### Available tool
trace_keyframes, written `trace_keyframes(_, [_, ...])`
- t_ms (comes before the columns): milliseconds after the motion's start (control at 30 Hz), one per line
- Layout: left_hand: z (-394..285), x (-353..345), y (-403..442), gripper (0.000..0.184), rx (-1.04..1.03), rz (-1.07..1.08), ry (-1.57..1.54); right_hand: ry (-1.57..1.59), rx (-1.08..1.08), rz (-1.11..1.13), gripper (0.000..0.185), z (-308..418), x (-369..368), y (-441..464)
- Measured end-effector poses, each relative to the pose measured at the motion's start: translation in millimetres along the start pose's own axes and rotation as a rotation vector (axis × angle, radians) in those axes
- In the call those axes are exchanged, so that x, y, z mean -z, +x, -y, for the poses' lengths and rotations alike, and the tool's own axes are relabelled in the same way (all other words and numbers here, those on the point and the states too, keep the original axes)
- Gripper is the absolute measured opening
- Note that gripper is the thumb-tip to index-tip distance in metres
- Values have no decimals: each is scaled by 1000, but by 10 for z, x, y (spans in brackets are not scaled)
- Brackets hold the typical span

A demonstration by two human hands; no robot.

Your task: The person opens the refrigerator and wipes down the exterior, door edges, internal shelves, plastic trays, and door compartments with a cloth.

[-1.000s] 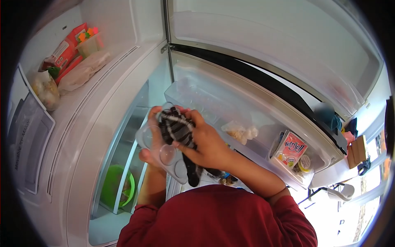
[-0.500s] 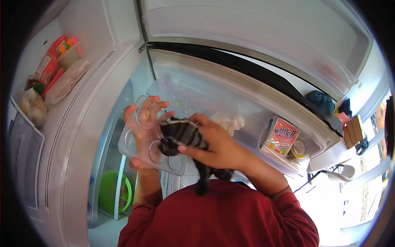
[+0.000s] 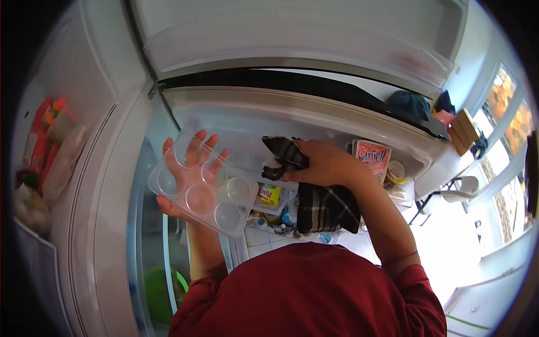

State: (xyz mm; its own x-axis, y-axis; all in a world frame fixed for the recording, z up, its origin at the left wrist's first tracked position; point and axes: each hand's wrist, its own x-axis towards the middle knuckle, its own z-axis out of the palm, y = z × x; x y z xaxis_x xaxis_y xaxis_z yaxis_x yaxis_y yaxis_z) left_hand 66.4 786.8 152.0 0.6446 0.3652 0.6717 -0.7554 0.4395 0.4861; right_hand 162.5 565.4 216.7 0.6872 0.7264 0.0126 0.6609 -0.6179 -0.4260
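A clear plastic egg tray (image 3: 240,192) with round hollows is tilted in front of the open fridge door. My left hand (image 3: 186,171) supports it from behind and below, fingers spread, and shows through the plastic. My right hand (image 3: 330,163) grips a dark plaid cloth (image 3: 323,208); one bunched end sticks out past the fingers and the rest hangs below the wrist. The cloth is apart from the tray, to its right. What lies inside the right palm is hidden.
The fridge door shelf (image 3: 412,185) holds a pink Nutrijell packet (image 3: 372,159) and a yellow-lidded tub (image 3: 396,171). A yellow-green box (image 3: 270,194) sits lower down. A green container (image 3: 160,292) stands inside the fridge, and the freezer door (image 3: 303,39) hangs open above.
My right hand and the cloth have moved right, off the tray. The tray has turned, showing more of its hollows. The camera view has shifted too.
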Motion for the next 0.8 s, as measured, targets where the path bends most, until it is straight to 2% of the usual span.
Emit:
trace_keyframes(33, [13, 30, 11, 103, -1, 12, -9, 0, -20, -8, 60, -46, -72, 19])
trace_keyframes(100, [50, 82, 18, 103, 9, 30, -53, 12, 153, -248, 54, -140, -170, 7])
trace_keyframes(133, [63, 112, 16, 102, 13, 37, -46, -7, 116, -260, 54, -115, -159, -60])
trace_keyframes(233, [163, 96, 27, 102, 48, 40, -64, 67, 130, -565, 51, 44, -64, -360])
trace_keyframes(333, [299, 12, 24, 99, 72, 25, -87, 31, 32, -647, 54, 1, 288, -729])
trace_keyframes(400, [390, -113, 6, 96, 122, -51, -114, 253, -142, -630, 55, -78, 509, -1003])
trace_keyframes(467, [448, -204, 24, 94, 127, -86, -111, 422, -84, -682, 54, -329, 629, -1245])
trace_keyframes(533, [510, -305, 45, 92, 123, -127, -102, 453, -99, -700, 51, -441, 729, -1468])
trace_keyframes(567, [554, -366, 63, 93, 104, -138, -66, 455, -87, -690, 51, -498, 742, -1546])
trace_keyframes(633, [625, -405, 86, 93, 77, -159, -21, 229, -409, -636, 48, -587, 722, -1665])
trace_keyframes(700, [738, -376, 83, 84, 70, -35, 20, 214, -319, -658, 44, -693, 604, -1694])
trace_keyframes(733, [775, -379, 81, 84, 63, -44, 30, 201, -244, -690, 40, -740, 548, -1716])
trace_keyframes(767, [806, -383, 81, 85, 67, -3, 56, 208, -327, -641, 41, -749, 558, -1769])
trace_keyframes(800, [819, -385, 82, 89, 72, 37, 84, 214, -317, -630, 41, -735, 566, -1793])
